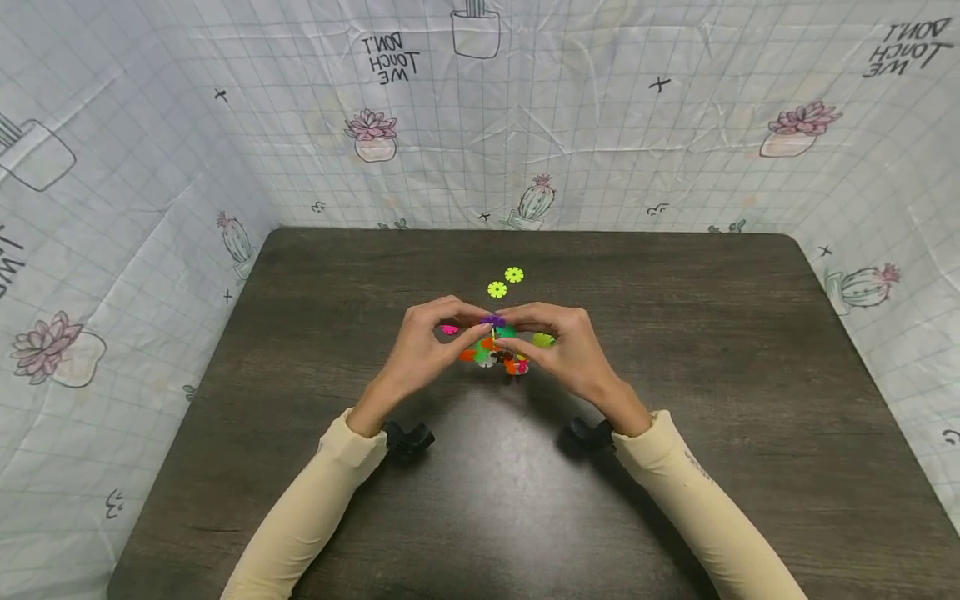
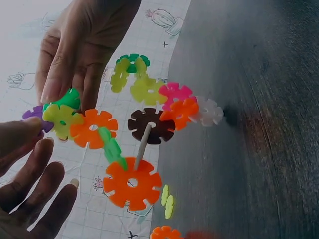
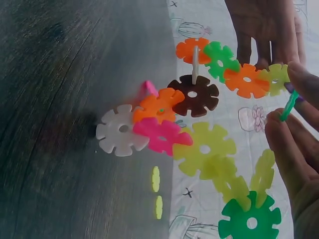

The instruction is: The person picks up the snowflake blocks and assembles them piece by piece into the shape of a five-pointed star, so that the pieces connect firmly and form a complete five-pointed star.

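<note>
Both hands hold up a joined chain of notched interlocking plastic discs above the table. My left hand [image 1: 422, 346] pinches a purple disc [image 2: 34, 116] at the chain's upper end, its other fingers spread. My right hand [image 1: 572, 346] pinches a green disc [image 3: 290, 105] beside the purple one. A yellow disc [image 2: 62, 121] and an orange disc [image 2: 93, 128] follow along the chain. Further down are a brown disc [image 3: 193, 95], a white disc [image 3: 122, 130], a pink disc [image 3: 161, 135] and a darker green disc [image 3: 250, 221].
Two loose yellow discs [image 1: 506, 282] lie on the dark wooden table [image 1: 675, 300] beyond the hands. A pink disc [image 1: 449, 329] shows beside the left hand. A patterned cloth [image 1: 585, 108] walls the table's back and sides. Each wrist wears a black camera mount [image 1: 408, 439].
</note>
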### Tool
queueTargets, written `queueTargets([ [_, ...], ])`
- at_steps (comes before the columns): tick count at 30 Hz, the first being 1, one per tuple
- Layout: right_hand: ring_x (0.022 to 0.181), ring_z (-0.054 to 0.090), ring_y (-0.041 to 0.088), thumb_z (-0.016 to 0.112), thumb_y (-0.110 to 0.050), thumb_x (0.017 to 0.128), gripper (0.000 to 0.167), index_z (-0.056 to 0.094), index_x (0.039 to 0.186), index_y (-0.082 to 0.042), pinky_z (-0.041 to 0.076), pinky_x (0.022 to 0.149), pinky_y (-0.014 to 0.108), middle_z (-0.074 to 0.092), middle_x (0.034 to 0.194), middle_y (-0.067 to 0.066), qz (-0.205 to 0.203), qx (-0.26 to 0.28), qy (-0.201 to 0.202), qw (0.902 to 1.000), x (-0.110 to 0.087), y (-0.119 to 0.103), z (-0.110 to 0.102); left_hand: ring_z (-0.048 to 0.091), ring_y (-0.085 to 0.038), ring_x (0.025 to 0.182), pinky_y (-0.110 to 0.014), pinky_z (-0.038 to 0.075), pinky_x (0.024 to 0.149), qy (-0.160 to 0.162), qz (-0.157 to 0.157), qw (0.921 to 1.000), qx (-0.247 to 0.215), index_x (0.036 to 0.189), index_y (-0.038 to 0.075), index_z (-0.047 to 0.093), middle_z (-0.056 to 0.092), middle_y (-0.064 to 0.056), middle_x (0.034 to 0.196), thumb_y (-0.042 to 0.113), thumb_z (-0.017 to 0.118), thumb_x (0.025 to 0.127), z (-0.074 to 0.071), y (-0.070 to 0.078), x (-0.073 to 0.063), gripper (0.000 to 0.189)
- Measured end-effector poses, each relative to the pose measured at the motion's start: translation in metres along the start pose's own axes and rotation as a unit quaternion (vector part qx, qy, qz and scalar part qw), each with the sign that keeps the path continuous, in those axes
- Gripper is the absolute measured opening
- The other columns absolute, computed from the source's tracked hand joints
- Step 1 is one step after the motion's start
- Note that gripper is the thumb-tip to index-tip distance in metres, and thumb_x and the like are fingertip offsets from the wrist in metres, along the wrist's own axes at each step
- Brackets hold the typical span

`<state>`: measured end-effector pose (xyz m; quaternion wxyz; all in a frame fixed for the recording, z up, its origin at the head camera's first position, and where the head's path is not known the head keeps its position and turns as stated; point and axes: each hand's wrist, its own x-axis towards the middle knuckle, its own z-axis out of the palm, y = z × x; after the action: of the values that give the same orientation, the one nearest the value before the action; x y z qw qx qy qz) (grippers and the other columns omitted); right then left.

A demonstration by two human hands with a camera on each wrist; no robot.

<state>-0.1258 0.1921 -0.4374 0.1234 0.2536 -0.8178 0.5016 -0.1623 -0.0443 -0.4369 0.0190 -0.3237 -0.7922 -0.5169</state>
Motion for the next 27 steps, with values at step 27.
queueTargets([
  [27,0.098,0.076,0.033,0.073,-0.015,0.099,0.024,0.075,0.119,-0.001,0.063,0.084,0.049,0.077,0.115,0.017,0.161,-0.134,-0.109,0.9719,0.075,0.092,-0.014,0.075,-0.019,0.087,-0.035,0.063,0.089,0.073,-0.021,0.9968,-0.022,0.102,0.011,0.079,0.079,-0.006,0.098,0.019,0.077,0.096,-0.029,-0.009,0.001,0.011],
])
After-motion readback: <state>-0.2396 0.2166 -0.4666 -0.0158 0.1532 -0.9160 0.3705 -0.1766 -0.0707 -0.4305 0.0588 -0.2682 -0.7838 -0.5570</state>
